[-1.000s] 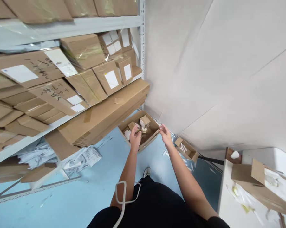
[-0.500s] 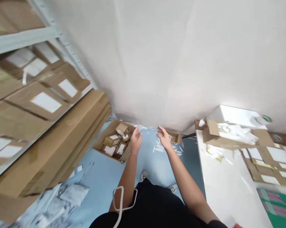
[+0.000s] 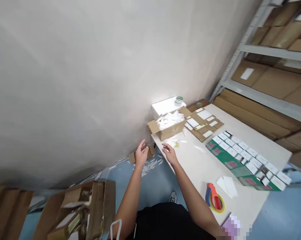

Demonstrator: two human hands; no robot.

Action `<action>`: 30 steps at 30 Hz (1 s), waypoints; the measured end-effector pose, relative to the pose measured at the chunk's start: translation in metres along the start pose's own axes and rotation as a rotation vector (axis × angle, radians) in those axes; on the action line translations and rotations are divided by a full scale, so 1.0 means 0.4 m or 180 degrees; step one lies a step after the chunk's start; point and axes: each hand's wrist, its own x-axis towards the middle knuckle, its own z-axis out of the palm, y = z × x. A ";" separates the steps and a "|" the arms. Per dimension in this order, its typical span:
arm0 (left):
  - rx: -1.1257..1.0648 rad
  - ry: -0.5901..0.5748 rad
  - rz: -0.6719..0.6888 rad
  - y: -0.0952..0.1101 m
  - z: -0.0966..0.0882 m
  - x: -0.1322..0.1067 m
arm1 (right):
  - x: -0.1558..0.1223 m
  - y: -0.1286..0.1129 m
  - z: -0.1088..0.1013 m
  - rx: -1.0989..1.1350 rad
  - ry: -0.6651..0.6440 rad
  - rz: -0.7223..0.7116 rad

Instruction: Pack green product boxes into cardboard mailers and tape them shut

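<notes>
My left hand (image 3: 141, 155) is held out in mid-air with its fingers apart and nothing in it. Behind it, low by the wall, lies a small cardboard box (image 3: 152, 151). My right hand (image 3: 170, 154), also empty with the fingers spread, hovers over the near left edge of the white table (image 3: 190, 166). Just beyond it stands an open carton (image 3: 172, 131) filled with crumpled white material (image 3: 171, 120). Both palms face each other with a gap between them.
On the table are flat labelled cardboard packages (image 3: 203, 123), rows of small white-topped boxes (image 3: 245, 155) and an orange tape dispenser (image 3: 214, 198). An open carton with small boxes (image 3: 96, 206) sits on the floor at lower left. Loaded shelves (image 3: 273, 76) stand at right; white scraps (image 3: 150, 166) litter the floor.
My view has swung to the right, bringing the table towards the middle and the right-hand shelves into sight. Both hands remain raised and empty.
</notes>
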 end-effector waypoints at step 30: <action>-0.0040 -0.3509 0.0166 0.044 0.862 0.282 | 0.109 -0.066 -0.511 -0.0238 0.3236 -0.0046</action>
